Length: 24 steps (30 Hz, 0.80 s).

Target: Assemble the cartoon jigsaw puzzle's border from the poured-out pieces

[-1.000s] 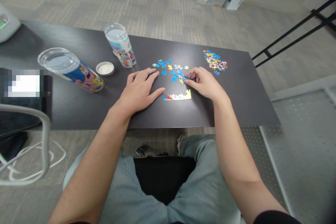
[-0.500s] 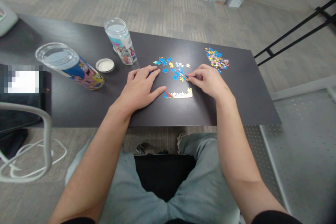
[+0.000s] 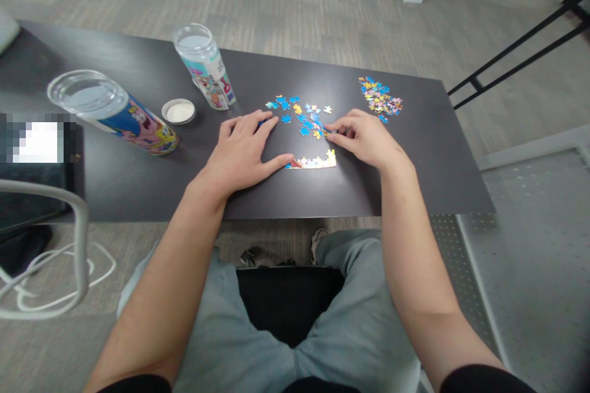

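My left hand (image 3: 239,150) lies flat on the dark table with its fingers spread. A blue jigsaw piece shows partly under its fingertips, and its thumb tip touches the left end of a joined strip of jigsaw pieces (image 3: 313,163). The strip has a raised corner at its right end. Loose jigsaw pieces (image 3: 305,131), mostly blue with some yellow, are scattered between the hands. At their right edge my right hand (image 3: 362,138) has thumb and forefinger pinched together on a jigsaw piece, which the fingertips largely hide.
A heap of mixed jigsaw pieces (image 3: 380,98) lies at the table's far right. On the left stand two clear printed canisters, a large one (image 3: 138,123) and a smaller one (image 3: 214,77), with a round white lid (image 3: 179,112) between them. A white cable (image 3: 83,245) loops at lower left.
The whole view has shifted slightly. My left hand stays flat by the strip, and my right hand keeps its pinch at the edge of the loose pieces, with little visible movement.
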### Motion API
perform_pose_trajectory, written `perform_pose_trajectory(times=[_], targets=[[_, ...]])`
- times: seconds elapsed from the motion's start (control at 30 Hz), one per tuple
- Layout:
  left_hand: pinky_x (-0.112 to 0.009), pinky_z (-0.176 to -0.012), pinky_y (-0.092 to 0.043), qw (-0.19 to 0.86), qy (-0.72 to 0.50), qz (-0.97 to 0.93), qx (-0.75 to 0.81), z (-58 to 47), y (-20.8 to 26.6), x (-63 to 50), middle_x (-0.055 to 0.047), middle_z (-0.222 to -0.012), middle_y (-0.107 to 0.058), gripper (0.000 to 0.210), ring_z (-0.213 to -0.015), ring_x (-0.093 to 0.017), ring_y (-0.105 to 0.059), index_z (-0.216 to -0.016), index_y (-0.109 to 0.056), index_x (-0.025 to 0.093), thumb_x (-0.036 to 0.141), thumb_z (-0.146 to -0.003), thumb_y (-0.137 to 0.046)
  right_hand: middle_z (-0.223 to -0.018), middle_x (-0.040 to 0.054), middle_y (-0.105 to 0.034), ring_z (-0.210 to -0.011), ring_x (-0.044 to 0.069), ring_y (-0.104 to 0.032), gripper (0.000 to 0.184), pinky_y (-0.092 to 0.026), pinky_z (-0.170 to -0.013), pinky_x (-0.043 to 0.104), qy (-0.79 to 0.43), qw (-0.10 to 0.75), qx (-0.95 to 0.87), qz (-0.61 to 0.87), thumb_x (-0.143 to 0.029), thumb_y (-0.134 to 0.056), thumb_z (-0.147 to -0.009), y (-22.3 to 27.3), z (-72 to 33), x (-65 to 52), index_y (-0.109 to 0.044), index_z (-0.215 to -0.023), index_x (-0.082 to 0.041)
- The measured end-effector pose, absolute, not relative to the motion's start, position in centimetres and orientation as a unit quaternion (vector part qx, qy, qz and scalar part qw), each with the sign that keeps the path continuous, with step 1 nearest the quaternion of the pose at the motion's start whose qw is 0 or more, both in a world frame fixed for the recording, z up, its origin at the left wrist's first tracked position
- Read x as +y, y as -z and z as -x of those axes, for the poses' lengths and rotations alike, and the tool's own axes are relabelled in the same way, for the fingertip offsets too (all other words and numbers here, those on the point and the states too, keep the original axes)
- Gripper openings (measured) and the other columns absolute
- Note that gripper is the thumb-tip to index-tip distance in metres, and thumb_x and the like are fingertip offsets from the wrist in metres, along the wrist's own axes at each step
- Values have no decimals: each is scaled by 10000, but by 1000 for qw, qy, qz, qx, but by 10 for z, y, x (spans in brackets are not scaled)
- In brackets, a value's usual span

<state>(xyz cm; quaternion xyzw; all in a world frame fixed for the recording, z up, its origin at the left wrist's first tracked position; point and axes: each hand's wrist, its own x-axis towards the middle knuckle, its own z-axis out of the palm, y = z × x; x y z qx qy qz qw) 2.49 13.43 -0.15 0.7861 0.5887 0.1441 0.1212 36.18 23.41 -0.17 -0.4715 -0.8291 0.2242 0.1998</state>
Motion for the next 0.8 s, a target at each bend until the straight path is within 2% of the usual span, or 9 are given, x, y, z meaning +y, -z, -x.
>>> perform_pose_trajectory(times=[0.17,0.3,0.6,0.8], targets=[[-663,-1607,-307,123,-145,-790,583,-23,3,135,-214,-2087,-506,954,-1953,-491,-431,-2020,-551,244,725,-1224,-761,-1100,89,-814,-915,283,-736,160,-685,-1017,524,-215,202,-833,467,-325,-911,-1137,1,-361,234,-1037,-1231,-294],[-672,-1597,-310,124,-146,-790,583,-23,4,136,-233,-2079,-511,1008,-1940,-502,-441,-2016,-553,219,763,-1199,-783,-1081,85,-831,-888,272,-705,185,-668,-988,502,-219,216,-826,472,-348,-865,-1136,2,-359,234,-1029,-1188,-279],[-681,-1608,-284,130,-150,-792,578,-24,2,134,-226,-2086,-498,1056,-1945,-515,-422,-2026,-536,235,812,-1178,-785,-1121,85,-877,-927,274,-692,291,-638,-975,478,-254,246,-810,468,-429,-825,-1155,7,-362,234,-1044,-1294,-298],[-654,-1608,-307,147,-158,-772,598,-27,-2,137,-213,-2052,-547,796,-1932,-451,-462,-1979,-579,227,619,-1290,-640,-1176,75,-846,-832,230,-629,404,-671,-932,466,-289,267,-788,474,-456,-921,-1069,10,-365,233,-992,-1435,-300]])
